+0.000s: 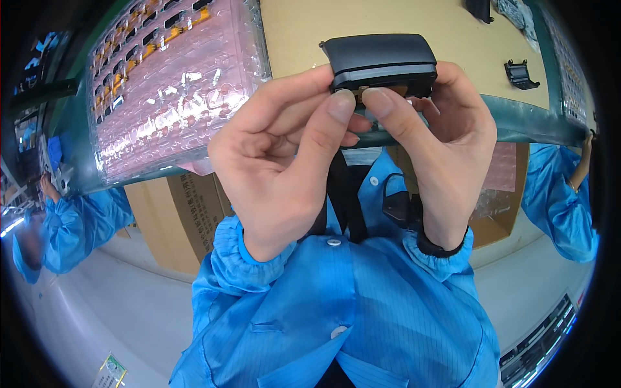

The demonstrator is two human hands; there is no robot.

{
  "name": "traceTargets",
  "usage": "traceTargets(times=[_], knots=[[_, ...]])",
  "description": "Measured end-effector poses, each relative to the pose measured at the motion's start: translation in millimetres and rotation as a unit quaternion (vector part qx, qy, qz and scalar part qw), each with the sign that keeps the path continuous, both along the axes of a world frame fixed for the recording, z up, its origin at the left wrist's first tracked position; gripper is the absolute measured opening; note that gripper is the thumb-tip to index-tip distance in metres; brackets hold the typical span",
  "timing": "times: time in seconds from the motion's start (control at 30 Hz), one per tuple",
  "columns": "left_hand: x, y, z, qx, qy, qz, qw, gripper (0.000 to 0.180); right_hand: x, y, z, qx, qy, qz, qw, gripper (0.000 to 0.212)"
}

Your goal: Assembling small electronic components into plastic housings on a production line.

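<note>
Raised in front of me is a black plastic housing [381, 53] with a curved top and a grey band along its side. My left hand [284, 149] grips its left end, index finger along the side and thumb at the lower edge. The right end is held by my right hand [440, 136], whose thumb presses near the left thumb. Between the thumbs a small gold-coloured part [363, 90] shows at the housing's underside; the fingertips partly hide it.
A clear pinkish plastic tray [162, 129] of parts with orange flex strips lies on the left. On the tan board [310, 26] sits another black plastic part [520, 75]. A cardboard box [174, 216] stands below the table edge. People in blue sleeves [559, 207] are at both sides.
</note>
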State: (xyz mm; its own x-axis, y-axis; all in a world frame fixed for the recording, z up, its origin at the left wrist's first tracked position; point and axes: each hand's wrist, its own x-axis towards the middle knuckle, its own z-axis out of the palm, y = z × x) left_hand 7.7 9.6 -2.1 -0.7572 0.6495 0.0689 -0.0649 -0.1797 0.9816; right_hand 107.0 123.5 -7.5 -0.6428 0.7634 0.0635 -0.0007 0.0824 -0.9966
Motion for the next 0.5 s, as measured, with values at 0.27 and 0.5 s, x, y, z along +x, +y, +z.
traceTargets(times=[0.27,0.5], knots=[[-0.8,-3.1,-1.0,0.033,-0.019,0.002,0.999,0.029,-6.0,-4.7,-1.4,-0.055,0.076,0.019,0.995,0.025],[1.5,-3.7,2.5,0.039,-0.038,0.005,0.999,0.028,-8.7,-8.2,1.0,-0.087,0.08,0.015,0.993,0.025]])
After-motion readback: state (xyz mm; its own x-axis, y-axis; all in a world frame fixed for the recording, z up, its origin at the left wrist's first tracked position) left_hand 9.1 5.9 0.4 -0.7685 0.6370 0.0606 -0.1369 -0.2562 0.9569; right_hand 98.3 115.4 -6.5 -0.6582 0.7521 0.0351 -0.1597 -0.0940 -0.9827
